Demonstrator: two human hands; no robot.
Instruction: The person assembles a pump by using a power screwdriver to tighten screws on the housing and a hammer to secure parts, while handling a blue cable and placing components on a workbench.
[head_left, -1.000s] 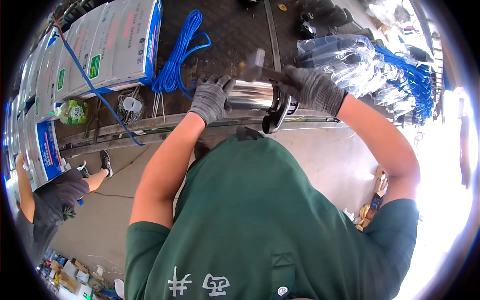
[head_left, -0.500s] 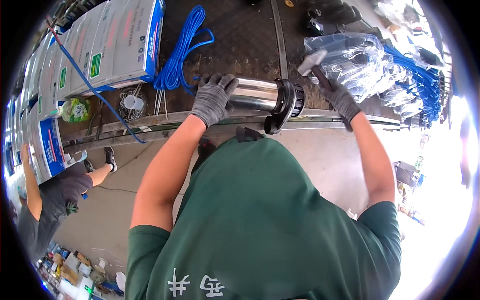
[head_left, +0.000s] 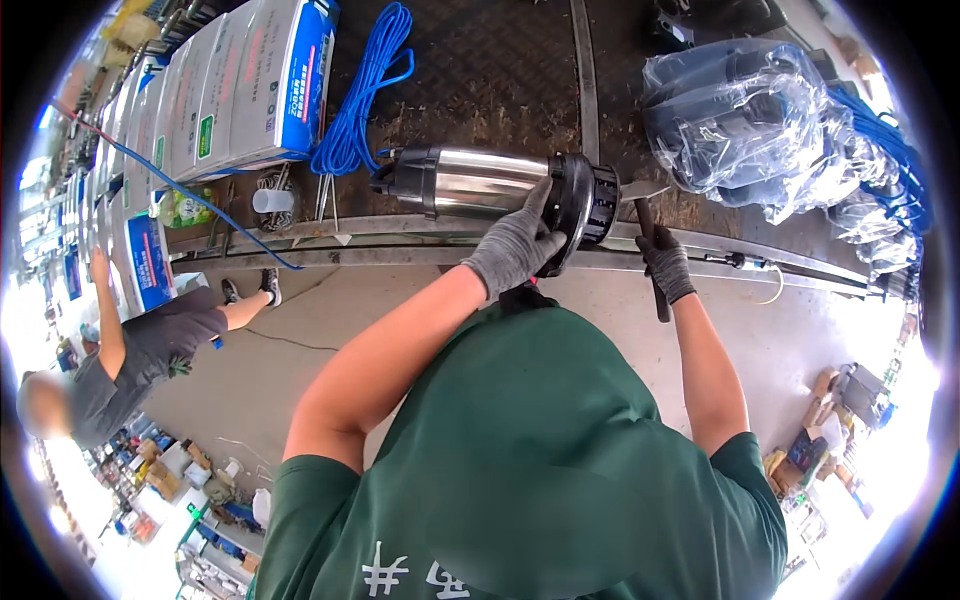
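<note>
A submersible pump (head_left: 490, 178) with a shiny steel body and black ends lies on its side at the bench's near edge. My left hand (head_left: 515, 248), in a grey glove, is closed on it beside the black flange (head_left: 573, 205), with fingers on the steel body. My right hand (head_left: 667, 265), also gloved, is closed round the dark handle of a hammer (head_left: 645, 212). The hammer's metal head is level with the pump's ribbed right end, very near it; I cannot tell whether they touch. Part of the flange's lower side is hidden behind my left hand.
Coiled blue cable (head_left: 365, 105) lies behind the pump's left end. Grey and blue cartons (head_left: 250, 90) stand at the left. Plastic-wrapped dark parts (head_left: 740, 125) lie at the right. A small container (head_left: 273, 200) stands near the bench edge. Another person (head_left: 150, 350) is at the far left.
My left hand has shifted right, from the pump's left end to beside the flange. My right hand has brought the hammer down and closer to the pump's right end. The view has shifted slightly.
</note>
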